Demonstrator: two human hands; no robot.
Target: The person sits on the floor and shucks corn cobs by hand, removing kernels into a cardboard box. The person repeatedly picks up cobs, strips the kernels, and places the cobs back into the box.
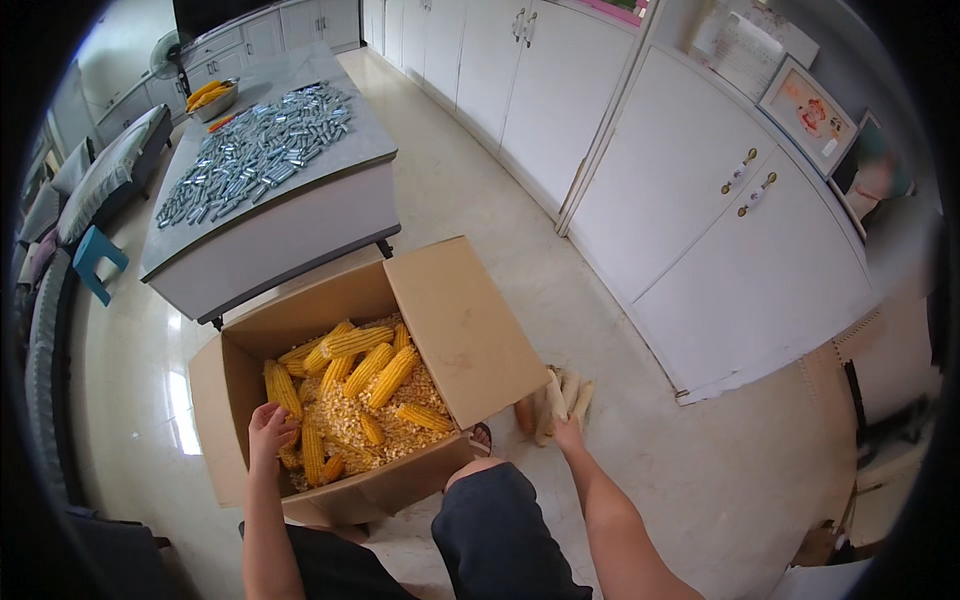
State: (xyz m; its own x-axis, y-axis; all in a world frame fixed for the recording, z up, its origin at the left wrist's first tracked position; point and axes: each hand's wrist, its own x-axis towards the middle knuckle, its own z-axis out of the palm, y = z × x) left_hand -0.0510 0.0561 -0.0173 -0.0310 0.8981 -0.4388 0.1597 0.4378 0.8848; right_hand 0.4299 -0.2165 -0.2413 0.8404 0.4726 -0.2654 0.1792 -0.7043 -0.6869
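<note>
Above the left side of the box (470, 335), my left hand (270, 430), fingers curled beside yellow corn (392, 376); can't tell if gripping. Right hand (567, 431) low at bare cobs (583, 400) on floor (660, 460), grip unclear. White sheet (738, 58): writing unreadable.

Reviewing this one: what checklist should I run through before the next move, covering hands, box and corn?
1. Cardboard box open on top: ok.
2. Yellow corn ears inside it: ok, lying among loose kernels.
3. Left hand near the ears: ok, at the box's left side.
4. Floor right of the box free of cobs: not ok, pale bare cobs lie there.
5. Right hand holding a bare cob: cannot tell.
</note>
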